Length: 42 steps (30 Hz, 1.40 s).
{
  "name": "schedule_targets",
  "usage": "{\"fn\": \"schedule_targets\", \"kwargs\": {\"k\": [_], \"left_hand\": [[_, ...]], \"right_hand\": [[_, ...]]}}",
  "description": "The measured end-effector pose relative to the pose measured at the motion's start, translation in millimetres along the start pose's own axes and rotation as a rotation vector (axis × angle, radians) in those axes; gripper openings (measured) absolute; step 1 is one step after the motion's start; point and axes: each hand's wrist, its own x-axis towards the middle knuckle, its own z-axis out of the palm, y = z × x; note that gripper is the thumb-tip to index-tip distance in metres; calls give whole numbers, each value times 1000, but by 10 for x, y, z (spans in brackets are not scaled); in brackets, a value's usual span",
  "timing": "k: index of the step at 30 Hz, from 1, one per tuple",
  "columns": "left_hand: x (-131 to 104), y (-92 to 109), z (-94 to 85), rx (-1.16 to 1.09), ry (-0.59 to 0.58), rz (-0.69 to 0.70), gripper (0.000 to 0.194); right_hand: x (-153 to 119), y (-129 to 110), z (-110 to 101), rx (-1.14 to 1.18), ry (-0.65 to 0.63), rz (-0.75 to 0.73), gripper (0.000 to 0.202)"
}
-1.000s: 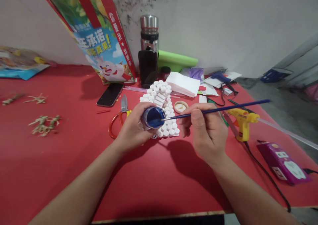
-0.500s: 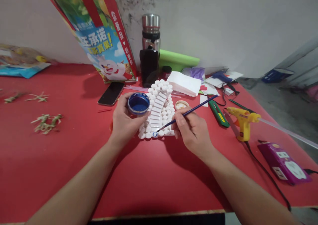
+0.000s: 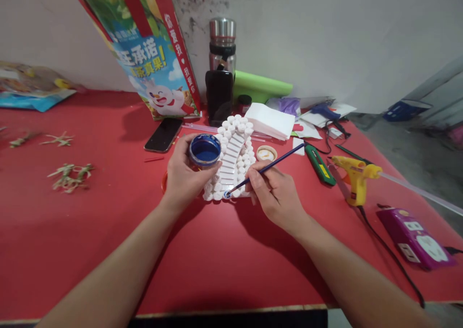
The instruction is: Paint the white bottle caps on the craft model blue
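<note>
Fingers of my left hand [image 3: 183, 177] wrap round a small open jar of blue paint [image 3: 205, 150], tilted a little towards me. My right hand [image 3: 277, 193] pinches a thin dark blue paintbrush [image 3: 278, 159]. The brush tip touches a blue-marked white disc [image 3: 227, 194] at the front edge of a white model [image 3: 229, 162]. This model has a curved strip of steps with rounded white pieces on both sides. It lies on the red table between my hands, its left part partly hidden by my left hand and the jar.
A round lid [image 3: 266, 153] lies behind my right hand. Farther back are a phone [image 3: 163, 135], a printed bag [image 3: 159, 72], a steel flask [image 3: 222, 38] and white tissues [image 3: 269, 121]. To the right are a green cutter [image 3: 320, 165], a yellow glue gun [image 3: 356, 176] and a purple power strip [image 3: 415, 239].
My right hand has moved slightly left and the brush's rear end has swung left and lower. The brush tip has shifted slightly on the blue-marked disc. The whole view has shifted a little.
</note>
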Motion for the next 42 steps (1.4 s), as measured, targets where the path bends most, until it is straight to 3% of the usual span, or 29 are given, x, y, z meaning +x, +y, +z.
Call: {"fn": "schedule_targets", "kwargs": {"k": [18,42], "left_hand": [[-6,-125,16,-6,0,64,66],[-4,-129,4,-11,-20,68,68]], "right_hand": [[14,5,13,0,-5,-27,26],[8,14,8,11,5,1,26]]}}
